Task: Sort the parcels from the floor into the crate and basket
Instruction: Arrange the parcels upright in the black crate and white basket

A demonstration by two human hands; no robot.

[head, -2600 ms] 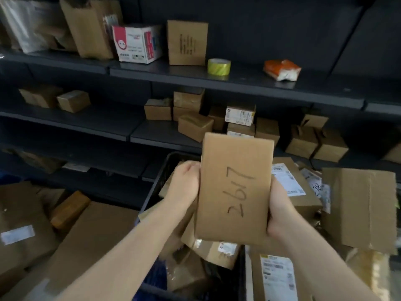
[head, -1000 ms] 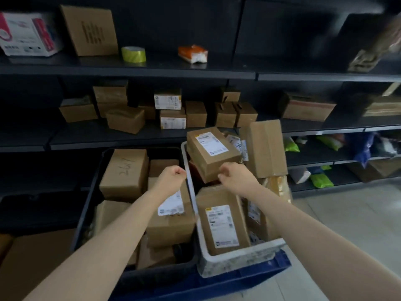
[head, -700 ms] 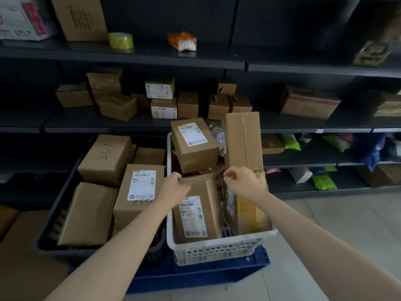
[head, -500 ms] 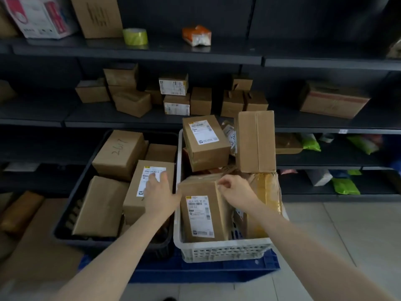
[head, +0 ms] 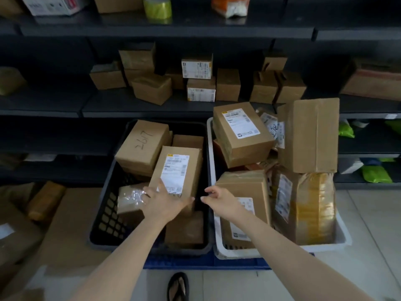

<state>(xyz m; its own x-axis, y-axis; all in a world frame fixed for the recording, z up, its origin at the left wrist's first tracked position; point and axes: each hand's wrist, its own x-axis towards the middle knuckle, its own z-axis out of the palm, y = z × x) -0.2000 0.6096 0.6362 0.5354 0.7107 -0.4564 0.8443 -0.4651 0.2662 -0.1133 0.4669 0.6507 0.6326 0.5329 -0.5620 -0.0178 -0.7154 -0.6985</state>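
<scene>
A black crate (head: 108, 216) on the left and a white basket (head: 338, 235) on the right stand side by side, both piled with brown parcels. In the crate lie the box marked 2617 (head: 142, 144) and a labelled parcel (head: 180, 166). My left hand (head: 165, 203) rests flat on that labelled parcel's near end, fingers straight. Over the gap between the two containers hovers my right hand (head: 219, 199), fingers loosely spread and holding nothing, just above a labelled parcel (head: 247, 192) in the basket. A tall box (head: 312, 135) stands upright on the basket's pile.
Dark shelves behind hold several small boxes (head: 199, 77), a yellow tape roll (head: 157, 7) and green bags (head: 377, 172). Flat cardboard and parcels (head: 45, 203) lie on the floor at left. A blue pallet (head: 206, 261) sits under the containers. A sandalled foot (head: 178, 287) shows at the bottom.
The 2617 box left my hands and now lies in the crate. My left hand moved onto the crate's labelled parcel; my right hand lifted off the basket parcel and opened.
</scene>
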